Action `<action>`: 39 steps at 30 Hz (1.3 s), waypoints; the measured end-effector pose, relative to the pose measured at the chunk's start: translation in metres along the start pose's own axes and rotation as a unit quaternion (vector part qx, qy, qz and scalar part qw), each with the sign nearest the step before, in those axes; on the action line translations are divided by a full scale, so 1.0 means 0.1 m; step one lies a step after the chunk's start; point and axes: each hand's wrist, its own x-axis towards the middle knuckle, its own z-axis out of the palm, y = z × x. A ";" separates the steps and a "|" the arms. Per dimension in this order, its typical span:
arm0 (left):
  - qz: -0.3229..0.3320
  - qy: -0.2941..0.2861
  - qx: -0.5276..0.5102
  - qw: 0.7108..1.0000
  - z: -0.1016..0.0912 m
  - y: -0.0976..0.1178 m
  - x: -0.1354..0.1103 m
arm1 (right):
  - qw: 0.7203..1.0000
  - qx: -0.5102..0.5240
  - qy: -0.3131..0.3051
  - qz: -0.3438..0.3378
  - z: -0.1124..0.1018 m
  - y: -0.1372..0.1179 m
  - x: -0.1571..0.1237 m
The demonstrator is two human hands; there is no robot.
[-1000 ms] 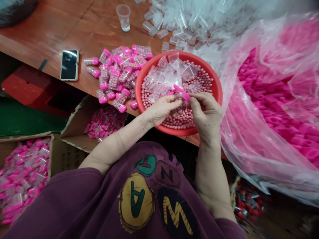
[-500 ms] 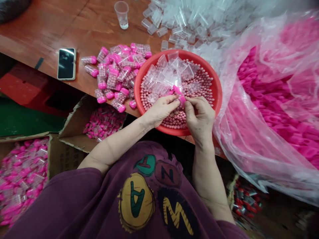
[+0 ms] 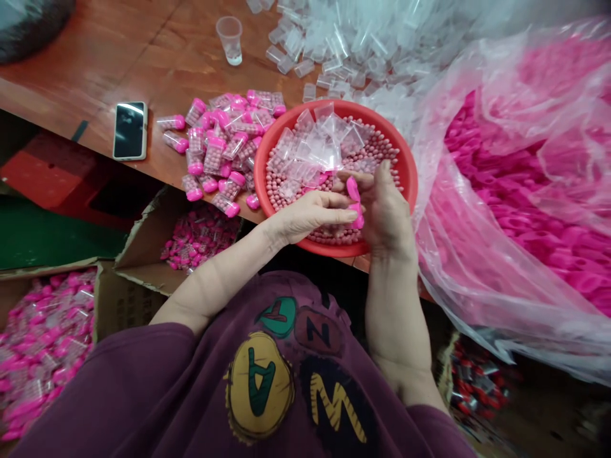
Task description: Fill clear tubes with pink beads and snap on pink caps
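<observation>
Over the near side of a red basin (image 3: pixel 410 191), my left hand (image 3: pixel 315 213) pinches a bright pink flip cap (image 3: pixel 356 216), its lid standing open. Whether a clear tube is fitted to the cap is hidden by the fingers. Close on the right, my right hand (image 3: pixel 389 213) is open, thumb raised and fingers stretched behind the cap; I cannot tell if they touch it. Small pink beads (image 3: pixel 382 143) fill the basin, with several clear plastic tubes (image 3: pixel 319 143) lying on top. Another bit of pink plastic (image 3: pixel 315 183) shows among the beads.
Left of the basin lie capped, bead-filled bottles (image 3: pixel 214 152), a phone (image 3: pixel 130 130) and a clear cup (image 3: pixel 230 41). Empty tubes (image 3: pixel 344 57) are heaped behind. A plastic bag of pink caps (image 3: pixel 515 210) stands right. Cardboard boxes (image 3: pixel 124 299) of bottles sit below the table's left edge.
My right hand has let go of the pink cap and opened its fingers beside it. The cap, in my left hand, has come slightly lower and to the right.
</observation>
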 end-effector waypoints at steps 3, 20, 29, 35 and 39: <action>-0.021 0.017 -0.053 0.998 -0.02 0.05 0.01 | 0.990 0.137 0.014 0.034 0.06 -0.09 0.05; -0.020 0.094 -0.108 0.989 -0.03 -0.01 0.16 | 0.939 -0.299 0.064 -0.159 0.13 0.18 -0.27; -0.048 0.113 -0.100 0.987 0.01 0.00 0.21 | 0.938 -0.312 0.039 -0.146 0.10 0.25 -0.21; 0.029 0.109 0.022 0.993 0.04 -0.07 0.16 | 0.937 -0.327 0.033 -0.119 0.10 0.26 -0.19; 0.128 0.163 0.217 0.954 0.11 -0.11 0.05 | 0.946 -0.304 -0.055 -0.093 0.01 0.11 -0.26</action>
